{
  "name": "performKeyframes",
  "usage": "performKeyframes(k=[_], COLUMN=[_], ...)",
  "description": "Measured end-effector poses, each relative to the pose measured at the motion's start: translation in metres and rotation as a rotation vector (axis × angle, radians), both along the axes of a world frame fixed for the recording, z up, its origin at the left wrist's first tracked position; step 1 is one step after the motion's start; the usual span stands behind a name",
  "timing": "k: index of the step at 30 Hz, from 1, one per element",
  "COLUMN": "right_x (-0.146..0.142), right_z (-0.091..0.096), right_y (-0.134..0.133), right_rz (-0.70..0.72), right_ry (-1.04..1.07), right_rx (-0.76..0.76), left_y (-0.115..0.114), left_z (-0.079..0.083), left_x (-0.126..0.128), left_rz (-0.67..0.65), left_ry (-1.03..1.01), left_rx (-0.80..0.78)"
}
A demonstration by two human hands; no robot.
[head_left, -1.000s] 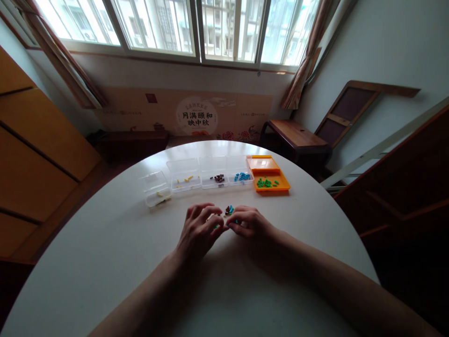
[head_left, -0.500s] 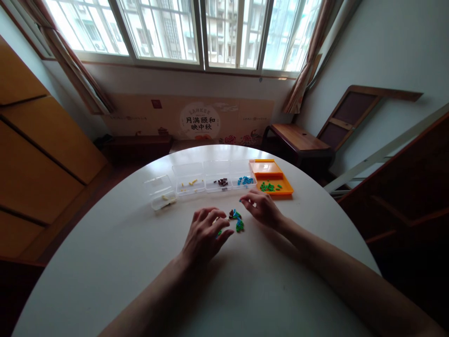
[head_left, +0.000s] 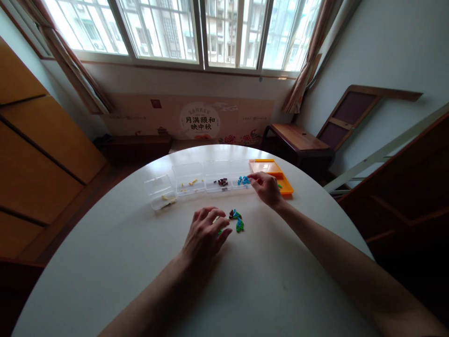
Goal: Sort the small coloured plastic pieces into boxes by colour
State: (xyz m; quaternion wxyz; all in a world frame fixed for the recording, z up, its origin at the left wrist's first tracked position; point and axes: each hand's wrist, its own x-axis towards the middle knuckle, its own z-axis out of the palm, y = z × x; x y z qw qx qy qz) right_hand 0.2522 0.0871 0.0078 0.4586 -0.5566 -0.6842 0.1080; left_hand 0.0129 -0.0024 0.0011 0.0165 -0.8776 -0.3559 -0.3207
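Observation:
My left hand [head_left: 207, 231] rests on the table, its fingers curved and apart, partly covering a small green piece [head_left: 220, 232]. Just right of its fingertips lies a small cluster of blue, green and brown building blocks [head_left: 239, 223]. Farther out, my right hand [head_left: 265, 188] hovers at the border between the blue blocks [head_left: 242, 180] and the orange box [head_left: 288, 186]. Its thumb and index finger are pinched together at the edge of the blue pile; whatever they hold is too small to make out. The hand hides most of the green blocks.
Clear plastic boxes stand in a row across the table's far side: one with brown blocks [head_left: 222, 182], one with yellow blocks [head_left: 192, 182], and a smaller box [head_left: 162, 202] with pale pieces at the left. Behind the round white table [head_left: 140, 262] is a wooden chair [head_left: 298, 138].
My right hand has moved away from the block cluster, up to the blue blocks and the orange box. A blue bit showed at its fingertips before. My left hand has barely shifted.

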Motion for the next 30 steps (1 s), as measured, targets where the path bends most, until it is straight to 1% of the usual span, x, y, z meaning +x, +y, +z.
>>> performKeyframes(k=[3,6,8,10,14,18,23,30], right_x=[-0.001,-0.003,-0.006,-0.008,-0.012,-0.012,-0.011,-0.015], right_z=[-0.005,-0.008,-0.011,-0.013,-0.015,-0.015,-0.016,-0.016], right_y=[-0.025,-0.050,-0.062,-0.070,-0.076,-0.077,-0.079,-0.081], right_rz=[0.063,0.159,0.211,0.232,0.232,0.241,0.252,0.275], right_ry=[-0.017,-0.065,-0.119,-0.159,-0.184,-0.198,-0.196,-0.209], right_rx=[0.012,0.014,0.003,-0.004,-0.017,-0.030,-0.018,0.001], left_y=[-0.001,-0.001,0.000,0.002,0.005,0.006,0.004,0.004], left_z=[-0.001,-0.002,-0.002,-0.004,-0.008,-0.008,-0.005,-0.007], left_x=[0.001,0.003,0.004,0.006,0.009,0.009,0.005,0.003], left_rz=[0.017,0.041,0.049,0.044,0.033,0.016,-0.014,-0.007], left_ry=[0.039,0.084,0.130,0.192,0.275,0.288,0.205,0.131], left_rx=[-0.048,-0.092,-0.097,-0.077,-0.030,-0.050,-0.084,-0.096])
